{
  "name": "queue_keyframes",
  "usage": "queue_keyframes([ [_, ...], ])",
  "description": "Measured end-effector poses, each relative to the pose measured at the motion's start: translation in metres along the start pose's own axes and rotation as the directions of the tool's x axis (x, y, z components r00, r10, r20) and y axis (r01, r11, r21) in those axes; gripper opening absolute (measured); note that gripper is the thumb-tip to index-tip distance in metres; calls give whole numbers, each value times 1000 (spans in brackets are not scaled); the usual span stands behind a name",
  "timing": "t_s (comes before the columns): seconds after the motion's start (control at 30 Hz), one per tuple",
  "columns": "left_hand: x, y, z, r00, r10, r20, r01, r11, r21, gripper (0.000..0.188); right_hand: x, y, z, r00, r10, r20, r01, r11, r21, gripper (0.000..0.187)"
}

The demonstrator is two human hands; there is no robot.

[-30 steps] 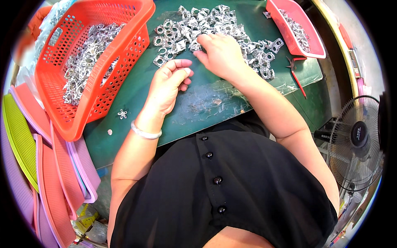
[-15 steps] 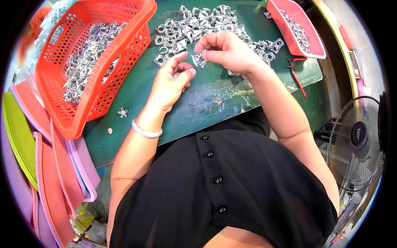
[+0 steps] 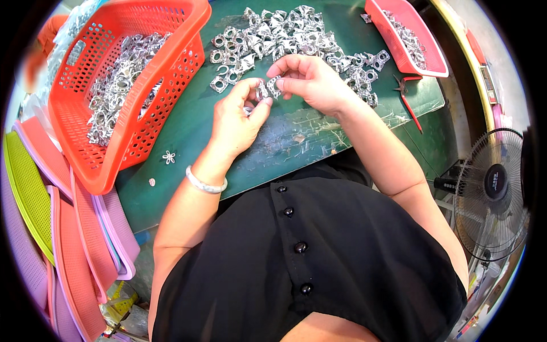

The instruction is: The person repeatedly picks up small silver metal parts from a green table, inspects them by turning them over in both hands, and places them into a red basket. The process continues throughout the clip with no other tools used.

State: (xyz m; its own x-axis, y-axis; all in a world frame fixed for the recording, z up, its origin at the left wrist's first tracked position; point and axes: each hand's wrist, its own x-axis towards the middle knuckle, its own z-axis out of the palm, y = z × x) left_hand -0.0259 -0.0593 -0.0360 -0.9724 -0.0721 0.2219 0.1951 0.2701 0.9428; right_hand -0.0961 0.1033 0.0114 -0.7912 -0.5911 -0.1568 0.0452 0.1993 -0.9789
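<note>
Between thumb and fingers of my left hand point(image 3: 236, 117) is a small silver openwork metal piece point(image 3: 261, 90); a shiny bit also shows inside the curled fingers, its shape partly hidden. My right hand point(image 3: 313, 82) pinches another silver ring-shaped metal piece point(image 3: 274, 87) right beside the first. The two pieces look close together, and I cannot tell whether they touch. Just beyond my hands lies a loose pile of similar silver pieces point(image 3: 279, 31) on the green tabletop point(image 3: 285, 142). A white bangle is on my left wrist.
At the left stands a red perforated basket point(image 3: 162, 105) with many silver pieces. A pink tray point(image 3: 430, 65) with smaller metal parts sits far right, near red-handled pliers point(image 3: 407, 102). A flower-shaped piece point(image 3: 168, 157) lies on the table. Stacked plastic baskets point(image 3: 74, 245) and a fan point(image 3: 494, 182) flank me.
My left hand has moved up and right, and a metal piece now shows at its fingertips. My right hand has shifted slightly down, bringing the two pieces side by side.
</note>
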Motion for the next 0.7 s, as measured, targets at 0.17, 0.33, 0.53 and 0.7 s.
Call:
queue_keyframes([
  [0.17,-1,1,-1,1000,-27,9,28,999,-34,30,-1,4,-1,1000,8,-23,-6,997,80,18],
  [0.33,0,1,-1,999,-24,28,26,998,-62,29,-2,6,-4,1000,25,-19,-21,981,193,17],
  [0.53,-1,6,-3,992,-78,98,84,994,-63,25,-5,7,-1,999,4,-54,2,994,108,18],
  [0.7,-3,13,-2,994,-68,81,67,997,24,25,-7,5,0,996,28,-83,-19,995,101,18],
])
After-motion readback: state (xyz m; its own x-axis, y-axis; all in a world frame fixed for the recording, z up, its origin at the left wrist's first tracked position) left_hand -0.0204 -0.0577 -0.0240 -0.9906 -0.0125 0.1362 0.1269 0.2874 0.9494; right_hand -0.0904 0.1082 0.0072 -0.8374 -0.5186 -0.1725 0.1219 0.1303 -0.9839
